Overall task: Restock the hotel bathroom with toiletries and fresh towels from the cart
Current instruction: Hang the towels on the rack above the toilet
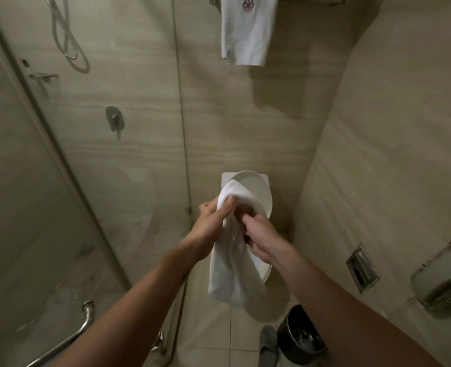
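Two towels | one white towel (229,271) clutched over the toilet (256,192) by left grip (213,223) and right grip (261,239) | one hanging towel (248,30) | one bin (298,337)

The towel (232,266) swallows the fingertips of my right hand (264,238) and covers much of the toilet (258,193). The top edge cuts off the hanging towel (248,33). The wall holder (444,284) is blurred and cropped at the right edge. What's inside the bin (295,337) is too dark to tell.
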`<state>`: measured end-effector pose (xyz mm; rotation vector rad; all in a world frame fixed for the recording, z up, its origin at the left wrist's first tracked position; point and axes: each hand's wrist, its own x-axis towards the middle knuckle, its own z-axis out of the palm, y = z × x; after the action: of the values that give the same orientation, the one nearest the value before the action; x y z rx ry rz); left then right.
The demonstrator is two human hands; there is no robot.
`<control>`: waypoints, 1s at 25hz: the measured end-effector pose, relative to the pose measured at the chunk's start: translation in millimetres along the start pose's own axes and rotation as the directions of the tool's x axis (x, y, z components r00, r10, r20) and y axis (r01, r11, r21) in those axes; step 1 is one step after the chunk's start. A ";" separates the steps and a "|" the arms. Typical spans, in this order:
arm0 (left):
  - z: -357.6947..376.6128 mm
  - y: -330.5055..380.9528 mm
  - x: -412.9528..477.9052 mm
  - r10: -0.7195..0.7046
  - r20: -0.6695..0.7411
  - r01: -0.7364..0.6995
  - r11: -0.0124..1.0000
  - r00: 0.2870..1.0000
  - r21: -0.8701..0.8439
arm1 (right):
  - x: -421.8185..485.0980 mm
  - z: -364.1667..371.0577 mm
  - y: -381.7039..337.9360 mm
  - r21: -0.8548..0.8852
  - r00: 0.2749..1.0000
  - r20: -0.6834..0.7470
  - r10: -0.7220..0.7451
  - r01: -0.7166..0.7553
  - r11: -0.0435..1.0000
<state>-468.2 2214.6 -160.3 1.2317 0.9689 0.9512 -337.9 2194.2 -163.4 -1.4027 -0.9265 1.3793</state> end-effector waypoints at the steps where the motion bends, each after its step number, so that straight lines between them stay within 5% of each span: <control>1: -3.7 0.3 9.6 -0.005 -0.015 0.005 0.999 1.000 -0.045 | 7.8 -0.3 -2.4 -0.011 0.999 -0.027 -0.027 0.027 1.000; 3: -5.2 2.4 25.6 -0.062 -0.151 0.046 0.993 0.987 -0.109 | 23.0 -3.1 -3.9 -0.024 0.994 -0.082 -0.067 0.065 0.998; 6: -2.3 7.2 44.6 -0.132 -0.324 0.153 0.988 0.937 0.038 | 44.9 -7.1 -4.3 0.000 0.986 -0.124 -0.109 0.110 0.994; 8: -4.2 5.5 63.2 -0.210 -0.259 0.223 0.975 0.943 0.022 | 61.5 -12.8 -6.4 0.007 0.977 -0.154 -0.146 0.149 0.989; 12: 0.0 15.3 93.1 -0.272 0.089 0.282 0.951 0.958 -0.126 | 90.9 -29.9 -17.3 -0.037 0.972 -0.122 -0.199 0.195 0.980; 14: 6.6 18.1 110.0 -0.273 0.085 0.284 0.944 0.958 -0.168 | 106.9 -42.2 -26.0 -0.103 0.971 -0.104 -0.214 0.204 0.974; 18: 23.2 22.1 159.6 -0.263 -0.107 0.239 0.952 0.959 -0.192 | 147.0 -73.8 -48.6 -0.115 0.958 -0.121 -0.262 0.248 0.962; 23: 41.4 24.7 198.8 -0.172 -0.366 0.187 0.982 0.915 0.007 | 186.9 -99.2 -56.2 -0.084 0.961 -0.066 -0.269 0.263 0.961; 25: 38.3 25.5 208.5 -0.215 -0.371 0.194 0.977 0.904 -0.092 | 198.9 -104.1 -56.1 -0.046 0.964 -0.103 -0.246 0.243 0.969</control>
<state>-368.8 2403.0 -146.8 0.8928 1.3411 1.0605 -212.6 2388.4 -174.2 -1.3239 -1.0176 1.0982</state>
